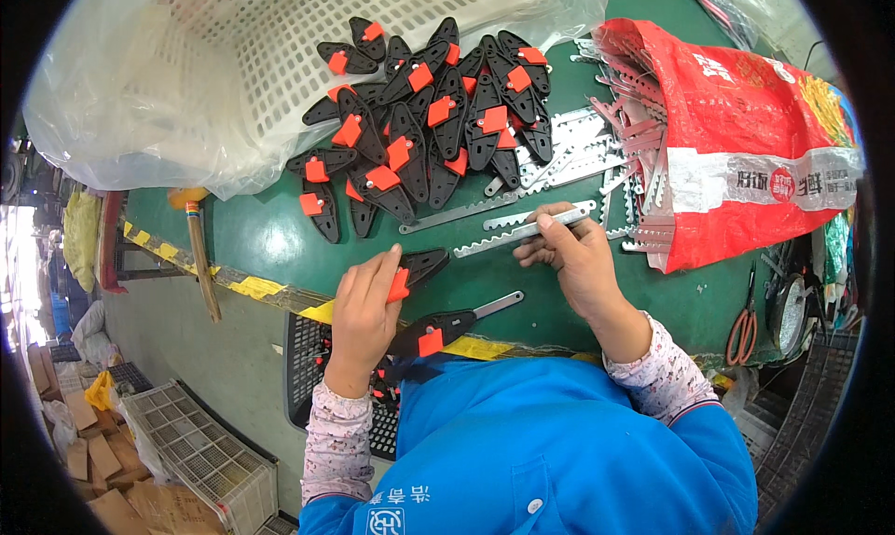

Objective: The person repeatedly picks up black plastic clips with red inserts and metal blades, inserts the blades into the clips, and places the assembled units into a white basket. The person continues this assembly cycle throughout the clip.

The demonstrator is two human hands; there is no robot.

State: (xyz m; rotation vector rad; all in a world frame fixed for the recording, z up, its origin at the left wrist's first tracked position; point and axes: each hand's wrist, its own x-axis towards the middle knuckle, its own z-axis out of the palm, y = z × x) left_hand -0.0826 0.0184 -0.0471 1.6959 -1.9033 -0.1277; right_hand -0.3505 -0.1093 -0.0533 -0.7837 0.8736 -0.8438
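My left hand (365, 300) grips a black plastic piece (429, 265) with a red tab, its pointed end facing right. Between the thumb and fingers of my right hand (580, 260) is a notched metal strip (494, 241), pointing left toward that piece but apart from it. Nearer my body, at the table edge, lies another black piece (449, 324) with a red tab and a metal strip sticking out of its right end. Beyond my hands spreads a heap of black red-tabbed pieces (406, 148). Loose notched strips (597, 162) lie right of it, partly under the heap.
A red woven sack (746, 223) with strips spilling from its mouth lies at the right. A white basket (280, 32) in clear plastic stands behind. A wooden-handled tool (200, 255) rests at the left edge, orange-handled scissors (743, 335) at the right. A dark crate (303, 358) sits below.
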